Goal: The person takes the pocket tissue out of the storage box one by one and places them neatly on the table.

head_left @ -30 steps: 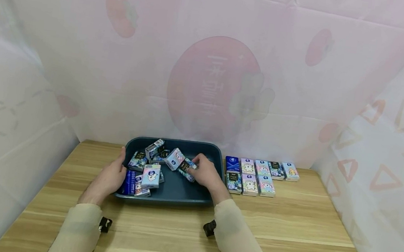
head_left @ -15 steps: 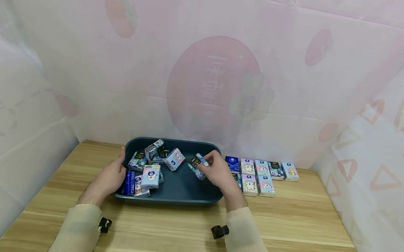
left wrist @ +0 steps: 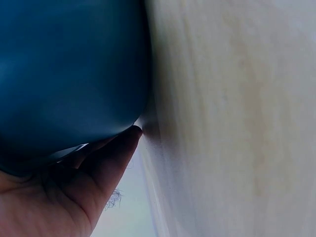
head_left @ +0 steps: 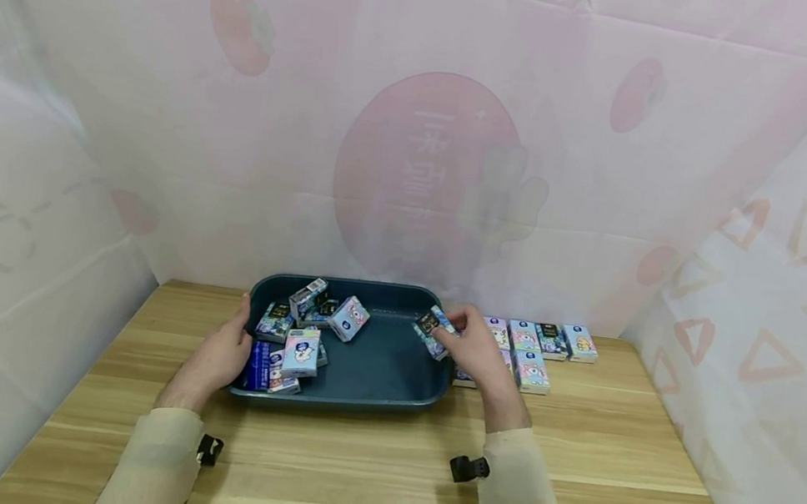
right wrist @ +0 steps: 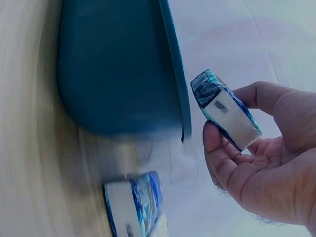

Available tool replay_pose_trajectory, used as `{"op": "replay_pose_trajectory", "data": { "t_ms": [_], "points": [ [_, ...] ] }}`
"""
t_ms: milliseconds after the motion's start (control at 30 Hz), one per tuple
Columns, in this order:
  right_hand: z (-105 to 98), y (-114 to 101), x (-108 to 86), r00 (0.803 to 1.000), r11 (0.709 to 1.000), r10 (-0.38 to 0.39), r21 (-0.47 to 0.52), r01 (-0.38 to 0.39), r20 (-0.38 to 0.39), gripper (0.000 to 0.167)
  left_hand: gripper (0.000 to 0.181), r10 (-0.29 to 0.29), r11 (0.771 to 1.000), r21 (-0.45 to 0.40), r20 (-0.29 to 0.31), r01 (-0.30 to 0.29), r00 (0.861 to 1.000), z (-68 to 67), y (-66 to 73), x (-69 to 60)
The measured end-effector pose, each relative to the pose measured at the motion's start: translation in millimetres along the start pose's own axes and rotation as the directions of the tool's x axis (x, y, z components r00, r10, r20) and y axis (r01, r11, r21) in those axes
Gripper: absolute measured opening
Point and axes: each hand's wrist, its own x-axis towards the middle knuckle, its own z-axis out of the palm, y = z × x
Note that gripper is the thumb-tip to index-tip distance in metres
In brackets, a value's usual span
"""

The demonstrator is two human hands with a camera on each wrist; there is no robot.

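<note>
My right hand (head_left: 479,352) pinches a small dark floral tissue pack (head_left: 430,328) between thumb and fingers, above the right rim of the dark blue tray (head_left: 377,375). In the right wrist view this pack (right wrist: 228,116) is tilted and held clear of the tray wall. My left hand (head_left: 215,353) grips the tray's left side, its fingers (left wrist: 111,160) against the outer wall. Several tissue packs lie jumbled in the tray's left half, among them a light blue pack (head_left: 301,352), a deep blue pack (head_left: 257,366) and a pink-and-blue pack (head_left: 349,318).
Right of the tray, several tissue packs stand in two rows on the wooden table (head_left: 315,477), including a yellow-character pack (head_left: 579,343) and a pastel pack (head_left: 531,372). My right hand hides some of them. A printed cloth (head_left: 406,227) encloses the back and sides.
My right hand has moved right with the dark floral tissue pack, lifting it from the tray's middle to above its right rim. The left hand has stayed at the tray's left side.
</note>
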Motion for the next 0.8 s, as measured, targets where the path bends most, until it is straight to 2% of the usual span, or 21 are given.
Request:
{"op": "replay_pose_trajectory", "data": {
  "t_ms": [200, 467, 800],
  "points": [
    [-16, 14, -3.5, 0.999, 0.999, 0.034, 0.015, -0.034, -0.008, 0.036, 0.076, -0.003, 1.000, -0.001, 0.002, 0.003, 1.000, -0.1, 0.7, 0.4],
    [-38, 32, -7.2, 0.998, 0.999, 0.041, 0.038, -0.039, -0.045, 0.042, 0.076, -0.007, 1.000, 0.010, -0.002, 0.007, 1.000, -0.8, 1.1, 1.1],
    [-66, 58, -4.1, 0.989, 0.995, 0.061, 0.090, -0.050, -0.135, 0.041, 0.076, -0.024, 1.000, 0.013, 0.000, 0.024, 1.000, -0.9, 1.0, 0.3]
  ]
}}
